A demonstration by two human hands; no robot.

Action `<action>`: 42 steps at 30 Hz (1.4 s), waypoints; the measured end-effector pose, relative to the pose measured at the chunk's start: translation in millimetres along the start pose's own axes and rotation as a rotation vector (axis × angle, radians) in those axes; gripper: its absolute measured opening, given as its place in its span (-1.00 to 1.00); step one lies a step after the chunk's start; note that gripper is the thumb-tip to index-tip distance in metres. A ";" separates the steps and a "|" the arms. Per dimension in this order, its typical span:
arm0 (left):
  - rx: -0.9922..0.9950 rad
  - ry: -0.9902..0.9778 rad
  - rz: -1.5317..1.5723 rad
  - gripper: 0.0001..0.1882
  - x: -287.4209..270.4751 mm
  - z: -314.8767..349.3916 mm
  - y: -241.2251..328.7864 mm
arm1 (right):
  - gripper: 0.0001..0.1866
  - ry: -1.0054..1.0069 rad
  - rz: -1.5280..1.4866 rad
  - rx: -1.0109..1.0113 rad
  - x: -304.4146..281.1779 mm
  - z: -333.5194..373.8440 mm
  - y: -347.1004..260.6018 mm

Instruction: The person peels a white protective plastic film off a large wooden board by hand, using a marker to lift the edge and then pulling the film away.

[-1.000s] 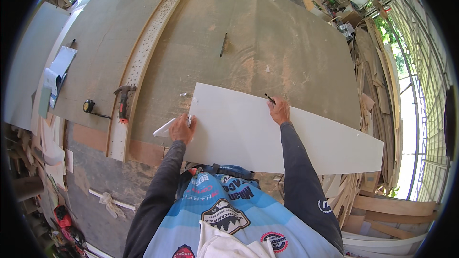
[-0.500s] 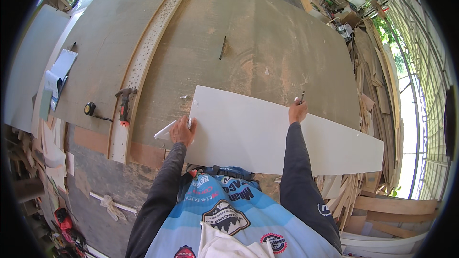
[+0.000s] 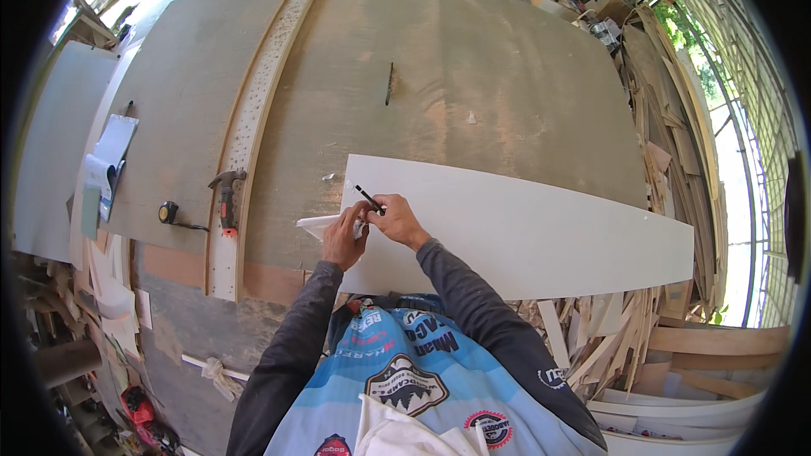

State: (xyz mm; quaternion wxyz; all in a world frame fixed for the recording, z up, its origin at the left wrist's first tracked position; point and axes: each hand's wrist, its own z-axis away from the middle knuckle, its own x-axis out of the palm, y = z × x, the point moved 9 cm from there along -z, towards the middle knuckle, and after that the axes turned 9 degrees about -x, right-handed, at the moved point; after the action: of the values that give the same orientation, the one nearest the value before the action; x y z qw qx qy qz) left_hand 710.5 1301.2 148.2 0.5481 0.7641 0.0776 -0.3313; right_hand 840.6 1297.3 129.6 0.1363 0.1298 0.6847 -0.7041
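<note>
A long white panel (image 3: 541,228) lies across the near side of the work table. At its left end my two hands have come together. My left hand (image 3: 343,241) is closed on a white folded strip (image 3: 314,224), perhaps paper or plastic, whose end sticks out leftward past the panel. My right hand (image 3: 399,221) is closed around a black pencil (image 3: 368,198), which slants up and left over the panel. The right fingertips are close against the left ones; whether they also pinch the white strip I cannot tell.
On the broad brown table (image 3: 338,76) stretches a long board (image 3: 253,127) full of small holes, a claw hammer (image 3: 227,203) across it. Left of that are a tape measure (image 3: 169,212) and a clipboard (image 3: 115,148). A thin dark blade-like piece (image 3: 389,84) lies farther off. Wood offcuts (image 3: 667,135) crowd the right.
My right hand, with the pencil in it, has moved left along the panel to meet my left hand. My left hand has stayed at the panel's left end with the white strip.
</note>
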 end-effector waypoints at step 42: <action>-0.224 0.184 -0.323 -0.63 -8.6 17.4 -58.7 | -0.67 0.415 0.648 0.104 -63.5 -79.6 19.8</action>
State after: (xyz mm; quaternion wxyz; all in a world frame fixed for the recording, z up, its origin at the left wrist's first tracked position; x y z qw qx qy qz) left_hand 668.2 1310.6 104.0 0.5601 0.7030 0.2849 -0.3331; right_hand 906.6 1377.3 132.4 0.2035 0.4857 0.5845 -0.6173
